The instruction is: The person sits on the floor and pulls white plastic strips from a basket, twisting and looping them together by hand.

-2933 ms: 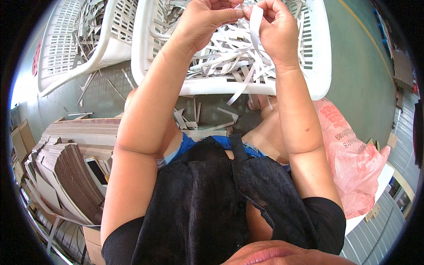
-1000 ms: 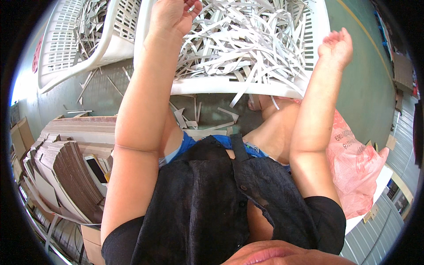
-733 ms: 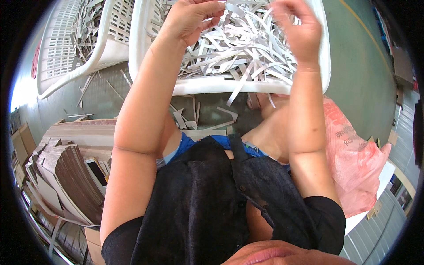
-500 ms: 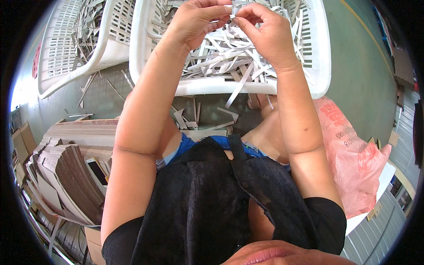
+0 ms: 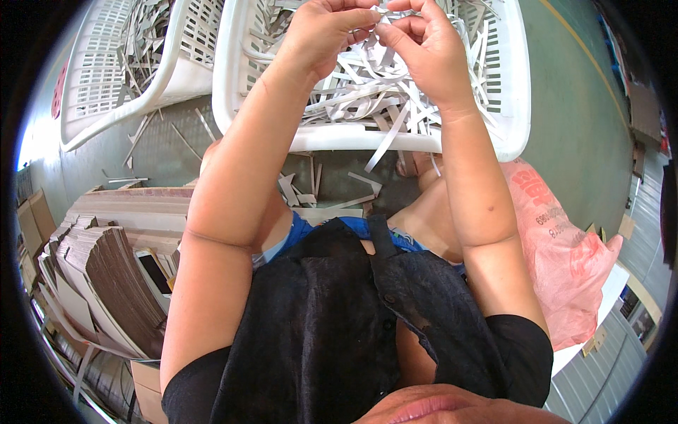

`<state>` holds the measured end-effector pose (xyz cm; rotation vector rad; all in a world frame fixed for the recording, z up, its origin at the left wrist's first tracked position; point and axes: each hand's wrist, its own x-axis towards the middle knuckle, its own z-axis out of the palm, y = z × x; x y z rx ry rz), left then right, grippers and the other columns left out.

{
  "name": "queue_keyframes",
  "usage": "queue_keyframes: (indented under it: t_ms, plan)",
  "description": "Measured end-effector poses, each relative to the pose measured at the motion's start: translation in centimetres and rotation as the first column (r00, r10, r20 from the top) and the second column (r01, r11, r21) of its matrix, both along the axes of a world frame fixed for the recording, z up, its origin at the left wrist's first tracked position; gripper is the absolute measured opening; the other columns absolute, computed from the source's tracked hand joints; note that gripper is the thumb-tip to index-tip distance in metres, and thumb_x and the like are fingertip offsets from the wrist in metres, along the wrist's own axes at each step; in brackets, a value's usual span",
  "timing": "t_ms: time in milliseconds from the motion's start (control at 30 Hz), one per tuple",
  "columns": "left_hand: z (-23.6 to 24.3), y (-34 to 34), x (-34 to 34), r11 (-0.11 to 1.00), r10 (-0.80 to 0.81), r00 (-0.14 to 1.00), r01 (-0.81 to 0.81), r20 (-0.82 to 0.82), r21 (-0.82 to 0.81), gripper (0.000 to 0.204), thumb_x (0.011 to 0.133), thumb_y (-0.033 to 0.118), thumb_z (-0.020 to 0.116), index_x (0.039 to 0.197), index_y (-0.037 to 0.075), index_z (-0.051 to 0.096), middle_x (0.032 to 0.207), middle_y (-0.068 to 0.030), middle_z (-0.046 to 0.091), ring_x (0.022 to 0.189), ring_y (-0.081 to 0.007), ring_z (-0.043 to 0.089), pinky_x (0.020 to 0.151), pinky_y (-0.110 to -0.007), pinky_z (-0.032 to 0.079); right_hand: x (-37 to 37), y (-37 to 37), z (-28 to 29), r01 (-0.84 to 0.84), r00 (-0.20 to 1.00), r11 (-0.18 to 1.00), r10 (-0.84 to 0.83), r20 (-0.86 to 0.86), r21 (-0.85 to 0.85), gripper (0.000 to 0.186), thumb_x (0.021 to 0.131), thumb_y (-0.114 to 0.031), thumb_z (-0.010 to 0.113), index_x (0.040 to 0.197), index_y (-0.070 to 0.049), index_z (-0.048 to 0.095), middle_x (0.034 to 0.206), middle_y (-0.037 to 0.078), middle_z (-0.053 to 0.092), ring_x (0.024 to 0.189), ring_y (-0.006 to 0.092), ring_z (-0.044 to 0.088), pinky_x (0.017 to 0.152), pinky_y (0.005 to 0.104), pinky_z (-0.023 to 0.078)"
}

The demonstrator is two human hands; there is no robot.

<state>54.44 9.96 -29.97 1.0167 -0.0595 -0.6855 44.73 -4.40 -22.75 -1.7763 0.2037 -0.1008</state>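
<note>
Both my hands are raised over a white plastic basket (image 5: pixel 337 138) heaped with thin white and grey strips (image 5: pixel 367 92). My left hand (image 5: pixel 325 35) is closed in a pinch, its thumb and fingertips meeting those of my right hand (image 5: pixel 429 51). A small white strip (image 5: pixel 382 10) shows between the fingertips of both hands, partly covered by them. The right hand pinches too, with thumb and forefinger pressed together. Some fingers are cut off by the upper edge of the picture. One strip (image 5: pixel 388 141) hangs over the basket's near rim.
A second white basket (image 5: pixel 116 113) with grey strips stands to the left. Stacked cardboard sheets (image 5: pixel 106 283) and a phone (image 5: pixel 152 272) lie at my left side. A pink woven sack (image 5: pixel 558 268) rests at my right. Loose scraps (image 5: pixel 289 189) litter the floor under the basket.
My hands stay together over the basket, and their fingertips have shifted slightly; the white strip is still between them. The whole view has moved a little.
</note>
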Motion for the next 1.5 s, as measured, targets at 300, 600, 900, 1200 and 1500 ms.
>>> queue_keyframes:
  t_ms: [300, 600, 900, 1200, 1500]
  plan:
    - [0.4, 0.3, 0.5, 0.998, -0.055, 0.989, 0.051, -0.137, -0.029, 0.017, 0.093, 0.006, 0.071, 0.108, 0.010, 0.065, 0.096, -0.0027, 0.068, 0.083, -0.0136, 0.066, 0.075, -0.030, 0.052, -0.1, -0.9, -2.0, -0.098, 0.988, 0.992, 0.107, 0.111, -0.080, 0.018, 0.093, 0.004, 0.059, 0.106, -0.001, 0.070, 0.094, 0.003, 0.068, 0.087, 0.0113, 0.064, 0.081, 0.0261, 0.051]
    - [0.2, 0.4, 0.3, 0.992, -0.046, 0.996, 0.036, -0.075, -0.123, 0.019, 0.091, 0.000, 0.074, 0.107, 0.005, 0.066, 0.098, -0.0058, 0.071, 0.087, -0.0161, 0.070, 0.077, -0.029, 0.056, 0.4, -0.5, -1.6, 0.150, 0.929, 0.932, -0.018, 0.370, -0.331, 0.010, 0.090, 0.003, 0.068, 0.098, -0.002, 0.070, 0.085, 0.005, 0.068, 0.078, 0.0135, 0.066, 0.069, 0.0262, 0.051]
    - [0.7, -0.2, -0.1, 0.987, -0.016, 0.996, 0.030, 0.086, -0.160, 0.017, 0.089, -0.002, 0.075, 0.104, 0.002, 0.067, 0.095, -0.0075, 0.072, 0.087, -0.0167, 0.072, 0.080, -0.028, 0.058, 1.0, -1.3, -4.1, 0.163, 0.978, 0.981, -0.175, 0.117, 0.105, 0.003, 0.095, -0.002, 0.065, 0.094, -0.004, 0.063, 0.082, 0.000, 0.066, 0.074, 0.0062, 0.061, 0.067, 0.0225, 0.050]
    - [0.9, 0.2, 0.1, 0.987, -0.075, 0.997, 0.073, -0.008, -0.140, 0.022, 0.091, -0.003, 0.072, 0.110, 0.003, 0.065, 0.096, -0.0068, 0.071, 0.086, -0.0178, 0.072, 0.078, -0.029, 0.059, 1.3, -0.1, -3.0, 0.064, 0.976, 0.879, -0.154, 0.154, 0.472, 0.024, 0.096, 0.001, 0.060, 0.118, -0.006, 0.059, 0.090, 0.001, 0.067, 0.079, 0.0095, 0.064, 0.074, 0.0239, 0.053]
    - [0.7, 1.1, 1.0, 0.981, -0.163, 0.977, 0.146, -0.134, -0.131, 0.019, 0.092, 0.000, 0.070, 0.109, 0.007, 0.064, 0.101, -0.0062, 0.069, 0.085, -0.0166, 0.071, 0.079, -0.029, 0.057, 0.6, -2.0, -1.9, 0.118, 0.857, 0.826, 0.195, 0.476, -0.551, 0.022, 0.087, 0.003, 0.070, 0.107, -0.004, 0.072, 0.098, 0.012, 0.074, 0.089, 0.0254, 0.073, 0.078, 0.0316, 0.056]
